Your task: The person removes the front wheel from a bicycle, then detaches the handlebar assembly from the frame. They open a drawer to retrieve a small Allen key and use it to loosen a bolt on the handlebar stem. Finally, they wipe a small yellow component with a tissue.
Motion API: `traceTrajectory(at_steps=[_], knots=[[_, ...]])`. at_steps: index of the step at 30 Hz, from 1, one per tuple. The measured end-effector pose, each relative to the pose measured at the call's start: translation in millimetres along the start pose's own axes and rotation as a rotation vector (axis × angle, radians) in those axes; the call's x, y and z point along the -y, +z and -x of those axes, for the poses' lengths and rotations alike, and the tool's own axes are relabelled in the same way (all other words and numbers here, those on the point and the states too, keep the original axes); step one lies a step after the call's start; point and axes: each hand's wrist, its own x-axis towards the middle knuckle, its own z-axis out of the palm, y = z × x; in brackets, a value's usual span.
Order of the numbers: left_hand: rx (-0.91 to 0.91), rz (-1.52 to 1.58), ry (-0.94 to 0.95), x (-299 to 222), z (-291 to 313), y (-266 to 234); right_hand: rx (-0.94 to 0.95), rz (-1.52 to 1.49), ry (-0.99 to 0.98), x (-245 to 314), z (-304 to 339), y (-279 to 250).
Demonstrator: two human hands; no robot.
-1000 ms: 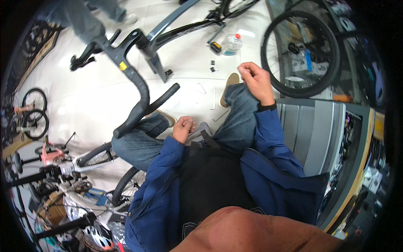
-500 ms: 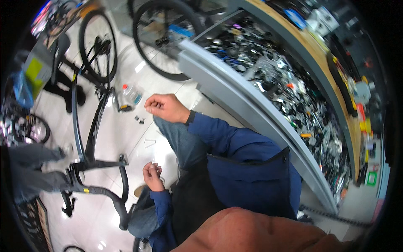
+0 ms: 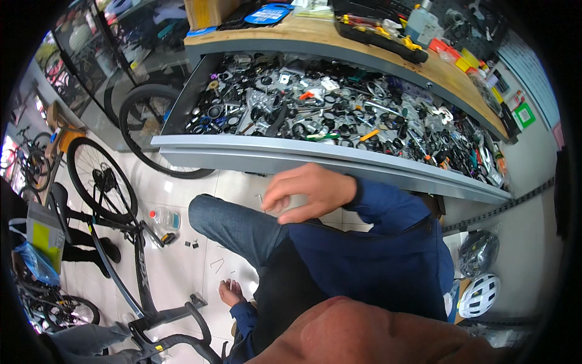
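Note:
My right hand [image 3: 309, 191] is raised in front of the wide open drawer [image 3: 315, 161], just below its grey front edge. Its fingertips pinch a small thin bent metal piece [image 3: 261, 201]; I cannot tell exactly what it is. My left hand [image 3: 230, 292] hangs low near the white floor beside my jeans-clad knee [image 3: 233, 224], fingers loosely apart and holding nothing. Both arms are in blue sleeves. The drawer is packed with several small bicycle parts [image 3: 339, 115], mostly black and silver.
A wooden workbench [image 3: 364, 42] above the drawer carries a black tool tray [image 3: 376, 30]. A black bicycle frame [image 3: 142, 273], wheels [image 3: 100, 179], a plastic bottle [image 3: 163, 218] and small bits lie on the floor at left. Helmets [image 3: 479, 294] sit at right. Another person's legs [image 3: 85, 249] stand at left.
The view has swung from the floor and bicycle up to the open drawer. My right hand has lifted from near the floor items toward the drawer's front; my left hand stays low.

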Motion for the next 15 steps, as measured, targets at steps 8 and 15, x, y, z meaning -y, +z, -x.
traceTrajectory(at_steps=[8, 15], knots=[[-0.036, -0.086, -0.072, 11.3, -12.3, -4.5, -0.245, 0.585, -0.020, 68.0, 47.9, -92.4], [0.095, -0.315, 0.068, 8.3, 12.1, 7.5, -0.173, 0.876, 0.168, 56.9, 52.4, -127.7]])
